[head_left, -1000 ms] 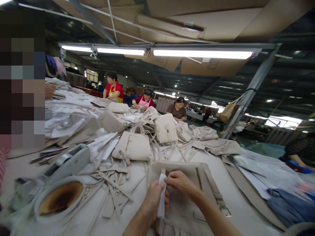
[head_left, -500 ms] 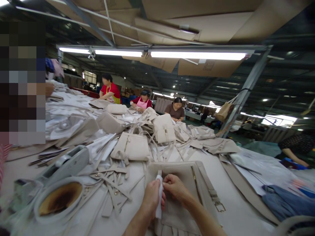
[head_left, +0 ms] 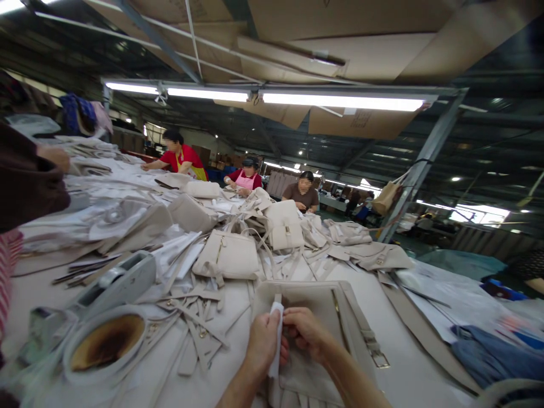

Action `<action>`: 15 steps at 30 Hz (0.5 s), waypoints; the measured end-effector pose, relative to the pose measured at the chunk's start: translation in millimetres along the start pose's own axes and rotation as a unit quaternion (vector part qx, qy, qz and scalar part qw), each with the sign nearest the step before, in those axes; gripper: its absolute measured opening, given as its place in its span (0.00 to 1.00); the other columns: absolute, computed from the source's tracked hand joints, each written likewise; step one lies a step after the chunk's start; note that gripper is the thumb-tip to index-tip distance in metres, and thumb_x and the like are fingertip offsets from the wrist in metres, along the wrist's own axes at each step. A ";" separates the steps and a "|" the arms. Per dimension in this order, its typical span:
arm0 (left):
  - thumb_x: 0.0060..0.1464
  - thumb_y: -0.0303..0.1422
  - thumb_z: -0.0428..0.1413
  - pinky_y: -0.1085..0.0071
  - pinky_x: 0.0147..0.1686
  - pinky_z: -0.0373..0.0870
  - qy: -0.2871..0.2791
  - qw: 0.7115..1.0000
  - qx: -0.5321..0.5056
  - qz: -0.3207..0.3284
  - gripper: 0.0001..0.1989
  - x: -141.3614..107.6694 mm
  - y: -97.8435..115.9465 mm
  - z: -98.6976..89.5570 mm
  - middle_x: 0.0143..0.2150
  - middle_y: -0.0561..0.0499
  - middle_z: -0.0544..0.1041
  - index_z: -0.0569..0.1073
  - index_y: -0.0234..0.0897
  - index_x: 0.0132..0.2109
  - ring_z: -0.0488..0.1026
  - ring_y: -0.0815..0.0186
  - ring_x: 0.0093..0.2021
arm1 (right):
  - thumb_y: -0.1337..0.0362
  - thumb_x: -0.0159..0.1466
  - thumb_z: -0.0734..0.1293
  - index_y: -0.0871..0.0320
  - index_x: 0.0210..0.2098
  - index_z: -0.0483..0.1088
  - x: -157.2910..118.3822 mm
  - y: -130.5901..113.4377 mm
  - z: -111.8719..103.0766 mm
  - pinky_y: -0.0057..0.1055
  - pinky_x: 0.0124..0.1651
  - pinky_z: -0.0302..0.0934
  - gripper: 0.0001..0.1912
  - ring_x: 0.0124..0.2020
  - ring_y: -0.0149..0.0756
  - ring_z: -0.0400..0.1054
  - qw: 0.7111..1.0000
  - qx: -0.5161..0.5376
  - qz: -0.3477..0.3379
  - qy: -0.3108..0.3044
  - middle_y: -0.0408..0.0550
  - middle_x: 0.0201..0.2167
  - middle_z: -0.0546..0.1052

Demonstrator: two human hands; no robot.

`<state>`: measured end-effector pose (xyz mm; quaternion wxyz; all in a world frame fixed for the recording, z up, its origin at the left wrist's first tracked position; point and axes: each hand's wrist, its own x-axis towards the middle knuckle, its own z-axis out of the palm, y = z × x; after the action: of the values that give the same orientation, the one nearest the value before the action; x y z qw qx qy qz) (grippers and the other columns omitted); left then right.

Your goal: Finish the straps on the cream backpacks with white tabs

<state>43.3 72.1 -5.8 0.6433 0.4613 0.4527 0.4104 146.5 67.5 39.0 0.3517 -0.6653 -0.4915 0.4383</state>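
Note:
My left hand (head_left: 262, 343) is closed around a beige strap (head_left: 277, 297) wrapped in white paper (head_left: 275, 362), with the strap's end sticking out at the top. From the other side, the pinched fingers of my right hand (head_left: 308, 331) meet the paper's edge near its upper part; the fingertips are partly hidden. Beneath both hands lies a beige bag (head_left: 317, 292), flat on the table, with a gold zipper (head_left: 340, 317) and a side strap ending in a metal buckle (head_left: 379, 360).
Loose beige straps (head_left: 199, 326) lie left of the bag, beside a tape dispenser (head_left: 123, 283) and a round dish with a brown stain (head_left: 108, 343). More bags (head_left: 227, 255) are heaped behind. Denim cloth (head_left: 484, 351) lies at right. Co-workers (head_left: 301, 195) are across the table.
My right fingers have shifted slightly along the paper's edge, while my left hand keeps its grip. At far left a co-worker's dark sleeve now shows. The co-worker in red reaches farther left.

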 end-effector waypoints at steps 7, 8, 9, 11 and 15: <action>0.57 0.54 0.45 0.72 0.15 0.61 0.014 1.000 -0.017 -0.012 0.23 1.9 -0.7 -0.8 0.15 0.54 0.69 0.65 0.38 0.29 0.65 0.67 0.14 | 0.63 0.45 0.63 0.55 0.21 0.68 3.3 -7.6 -14.3 0.28 0.25 0.47 0.04 0.24 0.32 0.57 0.991 -0.046 -0.077 0.102 0.41 0.19 0.66; 0.58 0.54 0.45 0.72 0.15 0.61 0.014 0.999 -0.023 -0.018 0.23 2.0 0.1 -1.2 0.16 0.54 0.69 0.65 0.38 0.29 0.64 0.67 0.13 | 0.63 0.46 0.64 0.55 0.20 0.69 3.5 -7.9 -18.2 0.29 0.27 0.49 0.03 0.26 0.34 0.58 0.986 -0.057 -0.097 0.125 0.41 0.20 0.68; 0.57 0.54 0.45 0.72 0.15 0.60 0.012 0.999 -0.027 -0.021 0.23 2.0 0.8 -1.6 0.16 0.54 0.69 0.65 0.38 0.29 0.64 0.67 0.13 | 0.63 0.47 0.65 0.55 0.19 0.69 3.2 -7.8 -21.4 0.30 0.29 0.49 0.03 0.28 0.35 0.59 0.982 -0.067 -0.110 0.140 0.42 0.20 0.68; 0.56 0.55 0.45 0.71 0.15 0.60 0.010 1.000 -0.023 -0.011 0.24 1.3 2.0 -2.2 0.15 0.54 0.69 0.66 0.38 0.30 0.64 0.66 0.13 | 0.61 0.48 0.66 0.55 0.16 0.70 1.2 -6.5 -24.5 0.31 0.30 0.49 0.08 0.27 0.37 0.59 0.980 -0.080 -0.117 0.143 0.42 0.17 0.67; 0.55 0.56 0.45 0.72 0.13 0.58 0.018 0.998 0.025 0.049 0.25 -2.7 4.2 -3.0 0.14 0.54 0.68 0.69 0.38 0.31 0.66 0.64 0.13 | 0.58 0.50 0.68 0.58 0.15 0.73 -3.9 -1.1 -16.5 0.30 0.30 0.50 0.12 0.26 0.34 0.60 0.989 -0.054 -0.095 0.097 0.42 0.16 0.68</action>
<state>39.3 71.2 -1.7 0.6025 0.4913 0.4511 0.4384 160.9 63.4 47.0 0.4014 -0.6726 -0.5391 0.3095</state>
